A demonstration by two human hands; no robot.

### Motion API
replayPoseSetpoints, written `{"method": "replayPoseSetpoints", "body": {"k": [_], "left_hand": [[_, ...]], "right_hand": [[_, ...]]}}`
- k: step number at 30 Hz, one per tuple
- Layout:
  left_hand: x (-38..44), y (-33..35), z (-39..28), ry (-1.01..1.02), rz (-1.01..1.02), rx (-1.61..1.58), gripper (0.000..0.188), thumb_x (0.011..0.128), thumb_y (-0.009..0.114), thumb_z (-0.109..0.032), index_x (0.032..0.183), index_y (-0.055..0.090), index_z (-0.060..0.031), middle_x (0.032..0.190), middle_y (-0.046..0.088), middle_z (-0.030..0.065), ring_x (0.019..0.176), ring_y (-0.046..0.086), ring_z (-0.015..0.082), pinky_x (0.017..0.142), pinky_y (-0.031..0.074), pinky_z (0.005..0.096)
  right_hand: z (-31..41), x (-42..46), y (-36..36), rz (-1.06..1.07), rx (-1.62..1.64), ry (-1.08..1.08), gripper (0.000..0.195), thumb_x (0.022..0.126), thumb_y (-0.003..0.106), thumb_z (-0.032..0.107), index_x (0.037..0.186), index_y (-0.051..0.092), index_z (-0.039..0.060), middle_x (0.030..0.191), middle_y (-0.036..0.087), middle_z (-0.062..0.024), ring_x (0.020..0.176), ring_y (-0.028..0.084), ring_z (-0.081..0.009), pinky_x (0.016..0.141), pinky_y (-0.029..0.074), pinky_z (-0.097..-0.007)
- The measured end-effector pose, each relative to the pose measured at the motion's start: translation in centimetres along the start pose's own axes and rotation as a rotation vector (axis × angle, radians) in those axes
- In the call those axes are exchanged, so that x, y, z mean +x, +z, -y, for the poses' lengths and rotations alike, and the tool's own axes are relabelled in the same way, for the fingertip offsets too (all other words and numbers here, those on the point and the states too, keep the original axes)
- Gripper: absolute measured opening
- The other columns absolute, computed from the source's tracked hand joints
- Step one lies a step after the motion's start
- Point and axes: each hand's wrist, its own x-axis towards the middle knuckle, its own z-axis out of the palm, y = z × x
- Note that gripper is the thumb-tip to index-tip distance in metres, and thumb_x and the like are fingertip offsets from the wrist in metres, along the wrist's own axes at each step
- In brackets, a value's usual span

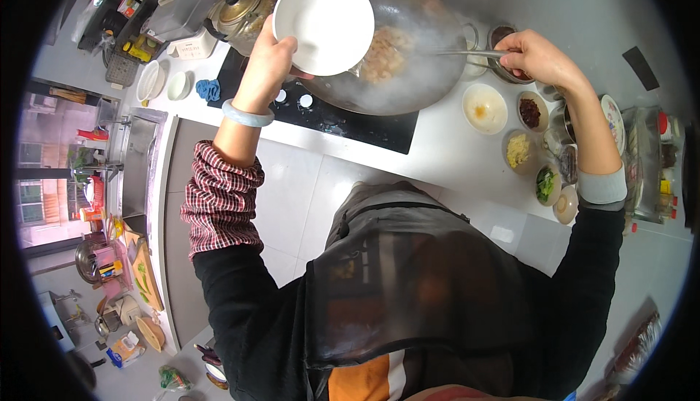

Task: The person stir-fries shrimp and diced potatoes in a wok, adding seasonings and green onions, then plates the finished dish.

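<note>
My left hand grips the rim of a white bowl, tilted so that its bare inside faces me. The bowl hangs over the left edge of a large steaming wok. Pale pieces of food, perhaps meat, lie in the wok, blurred by steam. My right hand is closed around the metal handle of a long cooking tool that reaches into the wok from the right. Steam hides the tool's head.
A brass-coloured kettle stands left of the wok on the black cooktop. To the right sit a bowl with brown residue and small bowls of dark red pieces, minced yellow food and chopped greens. A blue cloth lies left.
</note>
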Motion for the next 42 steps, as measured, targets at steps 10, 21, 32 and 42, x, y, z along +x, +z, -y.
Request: {"method": "replayPoseSetpoints", "body": {"k": [10,21,32,42], "left_hand": [[0.6,-4.1,1.8,0.003,-0.069,-0.287,0.062,0.080,0.036,0.002,0.141,0.024,0.0018,0.127,0.048,0.0260,0.103,0.062,0.0382,0.065,0.063,0.0393],[1.3,-5.5,4.8,-0.072,-0.068,-0.639,0.060,0.076,0.034,0.005,0.134,0.022,0.0123,0.122,0.047,0.0338,0.095,0.063,0.0459,0.066,0.064,0.0433],[1.3,-7.4,7.0,-0.084,-0.042,-0.643,0.061,0.076,0.036,0.004,0.134,0.020,0.0127,0.120,0.048,0.0335,0.093,0.063,0.0442,0.067,0.063,0.0425],[0.7,-8.2,8.1,-0.108,-0.048,-0.600,0.064,0.074,0.036,0.004,0.135,0.020,0.0121,0.115,0.051,0.0337,0.084,0.066,0.0418,0.063,0.064,0.0400]], "right_hand": [[7.0,-0.1,0.0,0.057,-0.593,-0.119,0.024,0.074,0.067,0.000,0.098,0.068,-0.0011,0.085,0.069,-0.0165,0.078,0.066,-0.0291,0.071,0.050,-0.0375],[5.3,7.6,7.5,-0.249,-0.529,-0.009,0.026,0.077,0.067,0.016,0.101,0.072,0.0075,0.097,0.069,-0.0163,0.095,0.066,-0.0313,0.085,0.051,-0.0390],[3.6,7.8,5.8,-0.225,-1.044,-0.028,0.020,0.073,0.060,0.006,0.086,0.073,0.0124,0.089,0.069,-0.0162,0.084,0.066,-0.0344,0.072,0.054,-0.0439],[6.7,5.9,5.0,-0.055,-0.837,-0.190,0.037,0.070,0.062,0.002,0.104,0.072,0.0119,0.096,0.069,-0.0156,0.085,0.066,-0.0321,0.075,0.052,-0.0402]]}}
